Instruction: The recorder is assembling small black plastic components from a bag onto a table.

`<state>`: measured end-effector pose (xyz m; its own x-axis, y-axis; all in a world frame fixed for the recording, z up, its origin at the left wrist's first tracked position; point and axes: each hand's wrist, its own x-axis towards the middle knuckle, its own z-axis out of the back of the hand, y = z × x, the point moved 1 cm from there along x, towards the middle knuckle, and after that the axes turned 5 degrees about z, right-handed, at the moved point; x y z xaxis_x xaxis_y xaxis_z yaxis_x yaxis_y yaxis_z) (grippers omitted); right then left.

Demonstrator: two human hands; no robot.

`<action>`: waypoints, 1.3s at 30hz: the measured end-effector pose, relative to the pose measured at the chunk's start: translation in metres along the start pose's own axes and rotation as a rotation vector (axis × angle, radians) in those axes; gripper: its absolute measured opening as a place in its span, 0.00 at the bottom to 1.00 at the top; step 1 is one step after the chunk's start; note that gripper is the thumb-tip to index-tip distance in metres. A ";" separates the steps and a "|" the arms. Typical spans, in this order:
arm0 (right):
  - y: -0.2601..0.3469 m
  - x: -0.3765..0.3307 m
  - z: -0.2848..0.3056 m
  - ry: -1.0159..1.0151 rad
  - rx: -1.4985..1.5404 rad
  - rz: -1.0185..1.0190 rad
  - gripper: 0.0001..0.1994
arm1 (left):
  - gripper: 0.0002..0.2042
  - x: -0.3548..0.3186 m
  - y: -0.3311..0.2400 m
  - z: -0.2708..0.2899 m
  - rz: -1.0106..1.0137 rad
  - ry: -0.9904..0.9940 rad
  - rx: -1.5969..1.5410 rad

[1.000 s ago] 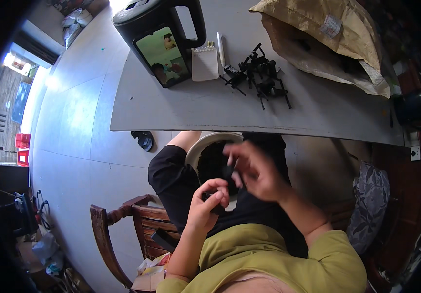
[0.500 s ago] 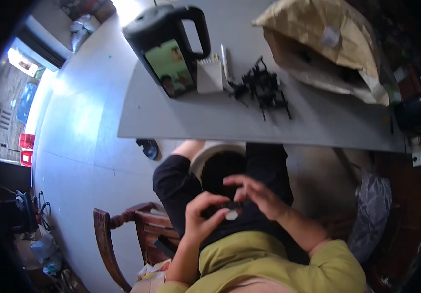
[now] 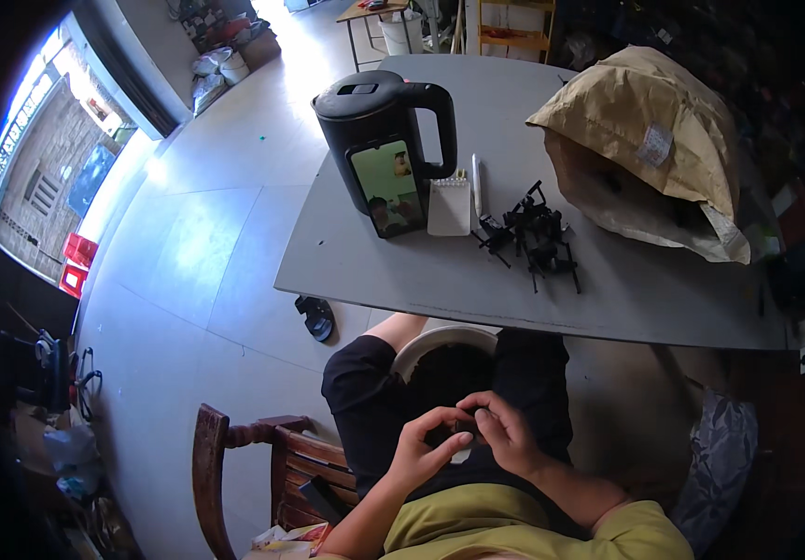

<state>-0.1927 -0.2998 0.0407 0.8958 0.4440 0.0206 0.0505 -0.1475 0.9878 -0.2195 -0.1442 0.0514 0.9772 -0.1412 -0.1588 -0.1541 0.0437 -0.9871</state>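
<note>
My left hand [image 3: 424,450] and my right hand [image 3: 507,439] meet above my lap, in front of the table. The fingers of my left hand are closed round a small dark part, mostly hidden by the fingers, with a whitish piece [image 3: 461,455] showing below the thumb. Bent and closed, the right fingers and thumb press against the same part from the other side. Between my knees stands a white bucket [image 3: 409,357] with dark contents. On the table lies a pile of thin black plastic pieces [image 3: 535,233].
The grey table [image 3: 402,280] carries a black kettle [image 3: 365,107] with a phone [image 3: 388,187] against it, a small notepad [image 3: 449,207], a white pen [image 3: 476,182] and an open brown paper bag [image 3: 645,140]. A wooden chair [image 3: 281,457] stands at left, a black shoe [image 3: 315,319] on the floor.
My right hand has come in from raised, loosely spread fingers to close on the part in my left hand. The whole view has shifted, showing more of the far room.
</note>
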 end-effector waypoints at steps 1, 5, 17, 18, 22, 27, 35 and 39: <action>-0.001 -0.001 -0.001 -0.019 -0.068 0.036 0.11 | 0.10 0.000 0.001 -0.001 -0.002 0.000 0.001; 0.003 -0.002 -0.003 -0.066 -0.214 0.091 0.11 | 0.10 -0.001 0.006 -0.006 0.001 -0.017 -0.064; 0.002 -0.002 -0.005 -0.095 -0.313 0.139 0.10 | 0.11 -0.001 0.008 -0.006 0.043 0.014 -0.121; 0.004 -0.002 -0.004 -0.099 -0.309 0.159 0.10 | 0.11 0.000 0.007 -0.007 0.064 0.030 -0.137; 0.001 -0.003 -0.004 -0.100 -0.337 0.163 0.10 | 0.12 0.001 0.015 -0.010 -0.025 0.008 -0.191; 0.001 -0.002 -0.009 -0.081 -0.404 0.208 0.10 | 0.11 -0.008 0.010 -0.007 0.101 0.012 -0.321; 0.004 -0.002 -0.018 -0.097 -0.610 0.453 0.11 | 0.07 -0.007 0.020 -0.006 0.076 0.050 -0.474; 0.004 -0.003 -0.015 -0.073 -0.579 0.440 0.14 | 0.07 -0.007 0.011 -0.005 0.105 0.034 -0.484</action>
<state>-0.2023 -0.2884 0.0474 0.8076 0.3887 0.4436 -0.5443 0.2016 0.8143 -0.2285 -0.1473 0.0416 0.9485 -0.1937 -0.2506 -0.3099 -0.4040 -0.8607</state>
